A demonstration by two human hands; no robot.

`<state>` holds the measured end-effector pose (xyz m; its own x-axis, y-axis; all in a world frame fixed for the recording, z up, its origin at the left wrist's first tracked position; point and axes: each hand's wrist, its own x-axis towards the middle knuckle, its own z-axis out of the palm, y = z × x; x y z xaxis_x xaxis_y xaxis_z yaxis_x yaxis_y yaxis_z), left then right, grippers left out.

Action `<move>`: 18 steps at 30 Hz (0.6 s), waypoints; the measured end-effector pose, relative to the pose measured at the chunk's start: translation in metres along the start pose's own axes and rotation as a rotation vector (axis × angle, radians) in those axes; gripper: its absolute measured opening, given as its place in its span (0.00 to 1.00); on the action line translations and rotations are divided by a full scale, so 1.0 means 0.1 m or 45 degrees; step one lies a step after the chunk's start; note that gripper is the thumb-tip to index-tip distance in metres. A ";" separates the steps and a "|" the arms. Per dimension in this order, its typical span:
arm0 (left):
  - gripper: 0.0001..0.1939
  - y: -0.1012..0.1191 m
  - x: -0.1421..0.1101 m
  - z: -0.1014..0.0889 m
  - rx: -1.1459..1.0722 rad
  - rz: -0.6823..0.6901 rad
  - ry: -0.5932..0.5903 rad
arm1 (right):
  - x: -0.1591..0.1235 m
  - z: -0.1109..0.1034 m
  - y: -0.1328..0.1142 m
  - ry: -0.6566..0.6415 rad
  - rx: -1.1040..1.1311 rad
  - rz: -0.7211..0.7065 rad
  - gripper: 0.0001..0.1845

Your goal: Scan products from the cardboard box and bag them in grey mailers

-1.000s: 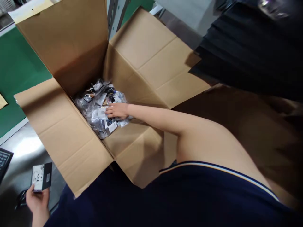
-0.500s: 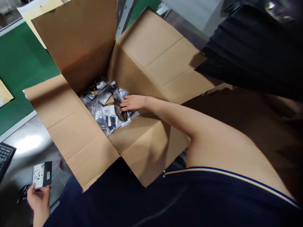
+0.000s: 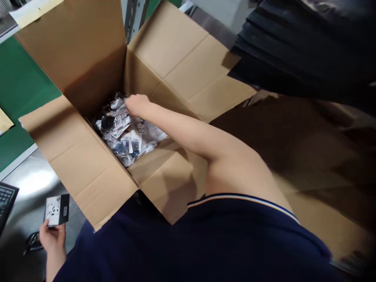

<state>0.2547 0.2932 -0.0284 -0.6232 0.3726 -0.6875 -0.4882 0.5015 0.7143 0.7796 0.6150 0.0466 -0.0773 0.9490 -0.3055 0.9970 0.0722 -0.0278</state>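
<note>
- Reaching deep into the open box (image 3: 88,66), the right hand (image 3: 135,105) lies curled on the heap of bagged parts (image 3: 126,131) at the box's bottom; its fingers bend over the top of the heap, but whether they pinch a bag cannot be told.
- Just below and left of that hand, one bag shows a dark round part (image 3: 108,122); white-labelled bags lie nearer the body, under the forearm.
- Box flaps stand open on all sides of the right hand, the far one upright, the others splayed outward.
- Low at the person's left side, well apart from the box, the left hand (image 3: 53,237) grips a small carton (image 3: 56,210) by its lower edge, holding it upright with its white printed face toward the camera.
- Beneath the left hand lies the grey worktop (image 3: 32,188), with a keyboard (image 3: 6,197) corner to its left and a dark cable (image 3: 32,244) just beside the wrist.
- Beyond the keyboard, a green mat (image 3: 17,90) runs along the worktop.
</note>
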 end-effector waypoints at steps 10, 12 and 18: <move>0.33 -0.09 0.11 -0.13 0.156 -0.043 0.091 | -0.37 0.68 0.23 -0.254 0.155 0.002 0.52; 0.34 -0.07 0.10 -0.06 0.188 -0.016 0.080 | -0.27 0.62 0.17 -0.184 0.051 -0.016 0.39; 0.30 -0.02 0.05 0.06 0.220 0.068 0.032 | 0.08 0.14 0.07 0.010 0.080 0.081 0.22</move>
<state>0.2561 0.2984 -0.0341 -0.6619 0.3836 -0.6441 -0.3430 0.6091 0.7151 0.7860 0.6186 0.0311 -0.0135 0.9534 -0.3013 0.9976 -0.0075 -0.0685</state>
